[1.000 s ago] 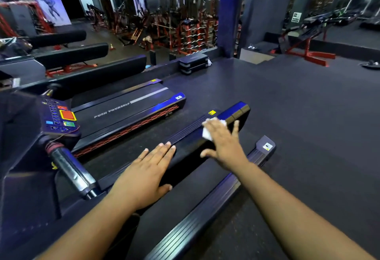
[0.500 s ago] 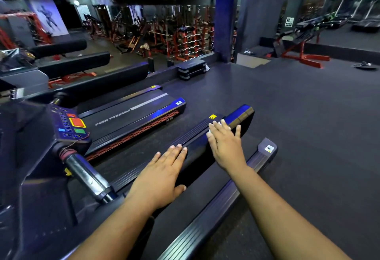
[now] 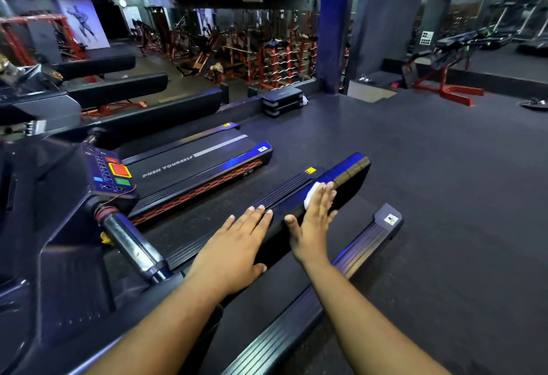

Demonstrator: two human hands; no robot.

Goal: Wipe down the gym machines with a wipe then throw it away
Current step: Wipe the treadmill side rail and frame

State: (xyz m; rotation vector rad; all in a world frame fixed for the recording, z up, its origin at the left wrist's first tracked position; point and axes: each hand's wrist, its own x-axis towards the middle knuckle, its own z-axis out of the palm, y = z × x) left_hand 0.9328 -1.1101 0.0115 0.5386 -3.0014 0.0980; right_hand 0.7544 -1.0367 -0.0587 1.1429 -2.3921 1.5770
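Observation:
I stand on a black treadmill and lean over its left side rail [image 3: 284,193], a ribbed black bar with a blue end. My right hand [image 3: 311,223] lies flat with straight fingers on a white wipe [image 3: 311,195], pressing it against the rail near the rail's far end. Only the wipe's left edge shows beyond my fingers. My left hand [image 3: 237,247] rests flat and open on the same rail, nearer to me. The treadmill's right side rail [image 3: 350,262] runs below my right forearm.
A second treadmill [image 3: 195,167] marked PUSH YOURSELF lies to the left. Its console [image 3: 109,173] and chrome handle [image 3: 130,247] stick out at my left. Dark rubber floor [image 3: 444,182] spreads to the right. Red weight racks and a blue pillar [image 3: 333,24] stand behind.
My right hand slid the wipe along the rail, first away and then slightly back, turning so the fingers point along the rail. My left hand stayed on the rail.

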